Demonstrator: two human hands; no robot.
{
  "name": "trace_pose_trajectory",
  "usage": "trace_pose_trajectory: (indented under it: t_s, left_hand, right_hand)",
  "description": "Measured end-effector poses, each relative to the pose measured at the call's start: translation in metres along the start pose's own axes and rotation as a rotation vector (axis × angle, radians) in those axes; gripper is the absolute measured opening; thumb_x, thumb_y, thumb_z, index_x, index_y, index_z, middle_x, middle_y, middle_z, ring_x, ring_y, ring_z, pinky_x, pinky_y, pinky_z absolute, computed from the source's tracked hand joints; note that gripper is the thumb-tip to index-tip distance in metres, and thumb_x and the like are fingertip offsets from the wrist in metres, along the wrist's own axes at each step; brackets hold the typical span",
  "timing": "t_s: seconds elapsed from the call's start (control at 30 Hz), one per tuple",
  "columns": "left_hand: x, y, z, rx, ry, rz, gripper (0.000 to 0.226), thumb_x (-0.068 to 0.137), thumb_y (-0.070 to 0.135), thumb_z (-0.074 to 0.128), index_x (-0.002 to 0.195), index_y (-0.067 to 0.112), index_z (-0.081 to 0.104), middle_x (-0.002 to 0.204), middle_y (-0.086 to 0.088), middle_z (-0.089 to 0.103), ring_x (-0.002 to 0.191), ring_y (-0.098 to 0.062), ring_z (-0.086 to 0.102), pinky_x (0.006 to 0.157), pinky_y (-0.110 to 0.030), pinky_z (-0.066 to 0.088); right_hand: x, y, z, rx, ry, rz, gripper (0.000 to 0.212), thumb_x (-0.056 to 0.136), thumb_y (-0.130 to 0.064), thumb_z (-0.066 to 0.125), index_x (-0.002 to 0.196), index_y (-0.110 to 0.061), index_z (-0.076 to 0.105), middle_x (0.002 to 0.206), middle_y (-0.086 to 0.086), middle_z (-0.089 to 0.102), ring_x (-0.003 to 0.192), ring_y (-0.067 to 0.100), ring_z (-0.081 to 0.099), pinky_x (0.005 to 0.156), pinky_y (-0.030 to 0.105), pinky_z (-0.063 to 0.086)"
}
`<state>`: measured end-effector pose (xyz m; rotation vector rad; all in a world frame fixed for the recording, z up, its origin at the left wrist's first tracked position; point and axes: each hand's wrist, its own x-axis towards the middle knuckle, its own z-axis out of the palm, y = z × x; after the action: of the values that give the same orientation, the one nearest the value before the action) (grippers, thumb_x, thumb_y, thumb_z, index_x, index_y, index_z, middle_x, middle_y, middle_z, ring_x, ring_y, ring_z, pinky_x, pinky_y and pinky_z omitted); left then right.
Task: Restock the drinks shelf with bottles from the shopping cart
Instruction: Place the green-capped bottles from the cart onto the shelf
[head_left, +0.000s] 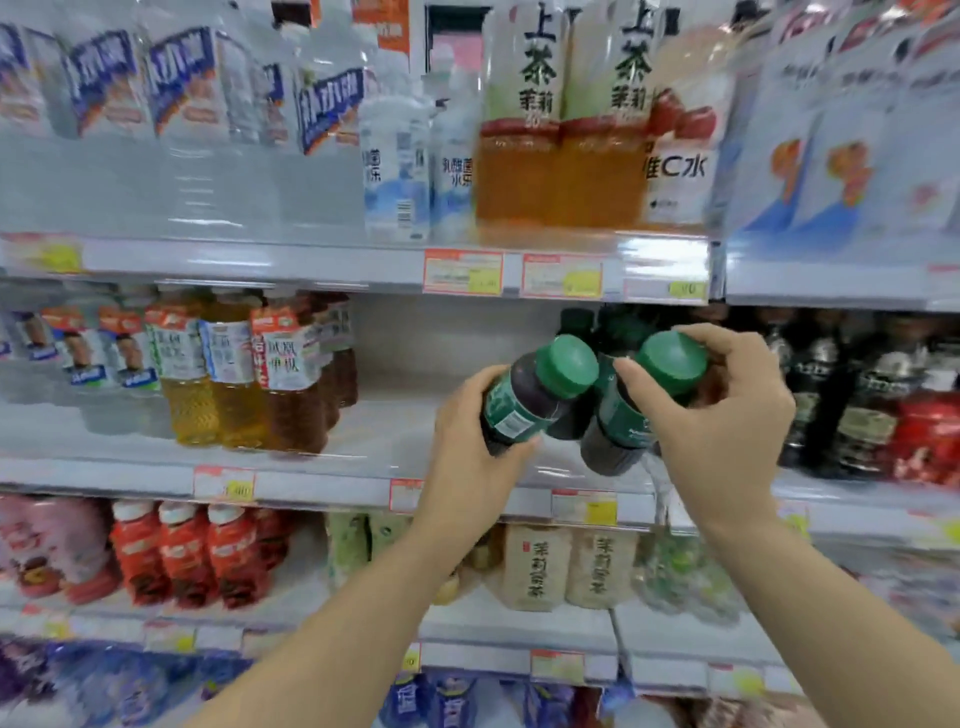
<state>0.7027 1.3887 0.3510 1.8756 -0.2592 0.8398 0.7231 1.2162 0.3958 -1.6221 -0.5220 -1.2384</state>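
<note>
Evidently, the person is loading two bottles at once, both sitting right of the frame's centre. The left hand (475, 441) is wrapping its fingers and thumb round the lower body of a small dark plastic bottle with a green screw cap (537, 397), a grip that is giving it control of the base for setting down. The right hand (727, 431) is reaching over a second dark green-capped bottle (621, 421), with its thumb and curled fingers clamping round the neck and cap from above, probably so the bottle can be lowered without the hand knocking into its neighbours. Both bottles are tilting, caps leaning toward the upper right and bases pointing down at the white middle shelf (405, 426); neither seems to be standing on it yet. They are hanging close together, though whether they are touching is hard to tell. Just behind them a row of matching green-capped bottles (618, 327) is showing, which is likely why the hands are aiming here: the product is being faced up in its own lane. A gap is lying open to the left, between this spot and the amber tea bottles (234, 384) at centre left, while tall black-labelled bottles (826, 384) are crowding the right side. No shopping cart is appearing in view.
</note>
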Motion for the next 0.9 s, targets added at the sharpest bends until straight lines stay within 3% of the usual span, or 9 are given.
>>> trace_pose_trajectory:
  t_s: [0.07,0.17,0.27,0.53,0.67,0.77,0.9]
  left_hand:
    - [0.013,-0.003,0.019,0.003,-0.013,-0.027,0.072,0.077,0.008,0.072,0.104,0.065,0.037,0.119,0.008,0.051,0.114,-0.010,0.049,0.093,-0.022,0.043]
    - [0.029,-0.006,0.042,-0.095,-0.052,-0.100,0.061,0.079,0.008,0.072,0.111,0.047,0.037,0.118,0.008,0.053,0.104,-0.001,0.053,0.082,-0.008,0.044]
    - [0.044,-0.009,0.062,-0.131,-0.032,-0.165,0.059,0.078,0.011,0.074,0.115,0.035,0.034,0.112,0.012,0.054,0.102,-0.005,0.054,0.085,-0.021,0.046]
    - [0.066,-0.032,0.097,-0.214,-0.026,-0.225,0.062,0.075,0.004,0.075,0.117,0.029,0.036,0.114,0.008,0.056,0.107,-0.009,0.054,0.090,-0.025,0.046]
    - [0.075,-0.046,0.111,-0.214,0.022,-0.279,0.060,0.075,0.003,0.074,0.116,0.024,0.036,0.116,-0.004,0.056,0.106,-0.018,0.057,0.085,-0.030,0.049]
    - [0.080,-0.057,0.118,-0.223,0.011,-0.333,0.063,0.076,0.000,0.071,0.117,0.024,0.029,0.119,-0.010,0.051,0.108,-0.023,0.055,0.090,-0.039,0.050]
    - [0.082,-0.062,0.114,-0.202,-0.101,-0.362,0.076,0.079,-0.001,0.064,0.130,0.028,0.017,0.129,-0.007,0.039,0.118,-0.020,0.047,0.099,-0.036,0.044]
  right_hand:
    - [0.003,0.017,-0.004,-0.026,0.014,-0.018,0.042,0.070,-0.034,0.079,0.099,-0.009,0.060,0.089,0.004,0.056,0.082,0.007,0.051,0.073,0.010,0.042]
    - [0.008,0.036,-0.004,-0.027,0.033,-0.006,0.042,0.069,-0.030,0.080,0.098,-0.008,0.061,0.089,0.003,0.055,0.081,0.007,0.050,0.072,0.010,0.043]
    - [0.013,0.050,0.001,-0.025,0.039,0.033,0.042,0.068,-0.034,0.079,0.097,-0.008,0.062,0.088,0.001,0.055,0.080,0.006,0.051,0.072,0.013,0.044]
    - [0.025,0.072,0.024,-0.025,-0.011,0.106,0.038,0.067,-0.029,0.083,0.095,-0.011,0.064,0.084,-0.006,0.054,0.079,0.009,0.055,0.072,0.014,0.044]
    - [0.028,0.078,0.039,-0.011,-0.027,0.171,0.038,0.065,-0.031,0.083,0.095,-0.016,0.064,0.086,-0.014,0.054,0.084,0.012,0.059,0.077,0.027,0.051]
    - [0.030,0.084,0.047,-0.022,-0.057,0.254,0.037,0.064,-0.037,0.082,0.092,-0.023,0.061,0.090,-0.010,0.057,0.088,0.010,0.059,0.079,0.032,0.052]
    - [0.032,0.092,0.053,-0.052,-0.087,0.340,0.041,0.066,-0.045,0.078,0.097,-0.028,0.058,0.097,-0.009,0.058,0.091,0.008,0.057,0.079,0.029,0.050]
